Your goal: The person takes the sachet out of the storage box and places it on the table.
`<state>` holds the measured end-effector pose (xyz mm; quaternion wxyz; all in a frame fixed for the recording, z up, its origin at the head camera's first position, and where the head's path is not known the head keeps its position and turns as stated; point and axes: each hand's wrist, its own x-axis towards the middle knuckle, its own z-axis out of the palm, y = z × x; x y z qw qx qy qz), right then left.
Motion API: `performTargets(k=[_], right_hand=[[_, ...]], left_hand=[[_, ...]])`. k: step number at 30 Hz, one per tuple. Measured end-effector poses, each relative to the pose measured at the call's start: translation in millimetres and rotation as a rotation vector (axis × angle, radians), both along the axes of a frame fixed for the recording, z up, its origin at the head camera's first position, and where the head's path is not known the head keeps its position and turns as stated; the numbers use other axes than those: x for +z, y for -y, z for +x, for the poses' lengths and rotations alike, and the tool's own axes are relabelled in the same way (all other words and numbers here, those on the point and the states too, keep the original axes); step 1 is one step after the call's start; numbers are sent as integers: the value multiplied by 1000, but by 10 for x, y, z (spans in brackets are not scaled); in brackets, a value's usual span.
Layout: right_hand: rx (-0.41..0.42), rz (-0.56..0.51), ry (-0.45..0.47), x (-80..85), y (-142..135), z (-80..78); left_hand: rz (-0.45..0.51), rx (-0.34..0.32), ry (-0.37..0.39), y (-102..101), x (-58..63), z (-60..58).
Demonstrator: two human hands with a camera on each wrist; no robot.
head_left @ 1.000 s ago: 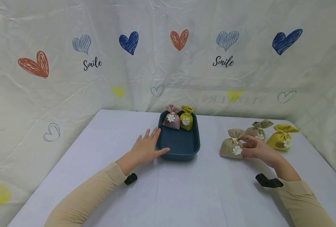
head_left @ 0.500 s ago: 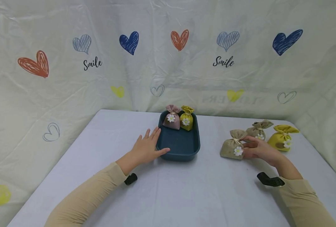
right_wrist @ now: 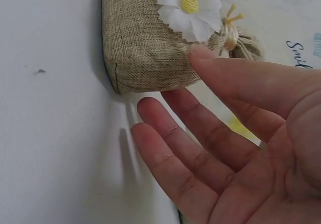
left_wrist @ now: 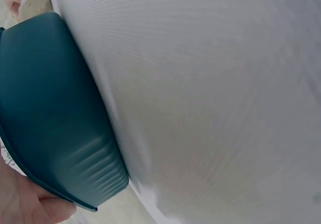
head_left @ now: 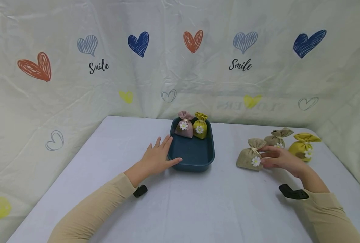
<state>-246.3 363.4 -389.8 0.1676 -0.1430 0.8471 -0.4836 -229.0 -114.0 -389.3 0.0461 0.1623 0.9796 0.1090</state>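
Count of bags: five, each with one white flower point(head_left: 256, 161). Two stand side by side at the far end of the single blue-green tray point(head_left: 190, 153): a pink bag point(head_left: 188, 133) on the left, a tray-side yellow bag point(head_left: 202, 135) on the right. Three are on the white table point(head_left: 198, 206), right of the tray: the near beige bag point(head_left: 247, 160), the far beige bag point(head_left: 277, 134) behind it to the right, and the outer yellow bag point(head_left: 296, 148) farthest right.

Your left hand point(head_left: 155, 160): fingers spread and straight along the tray's left rim, thumb at the near left corner; resting there without a grasp. Your right hand point(head_left: 284, 162): at the right side of the near beige bag, thumb tip beside its flower, other fingers loosely extended, unclenched. That bag rests on the table.

Two beige sleeves point(head_left: 99, 206), one black piece point(head_left: 140, 191) at each wrist.

Hearts on the pale backdrop point(head_left: 164, 74): three red (one cut by the right edge), two dark blue, two light blue, three outlined, two yellow. Writing: "Smile" point(head_left: 240, 64) twice, left and right; faint reversed lettering lower right, which you cannot read with certainty
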Motion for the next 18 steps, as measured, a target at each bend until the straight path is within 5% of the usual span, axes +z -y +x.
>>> performTargets(k=[18], right_hand=[[-140,43,-246,198,-28,140]], left_hand=[[-2,1,8,-9,6,-11]])
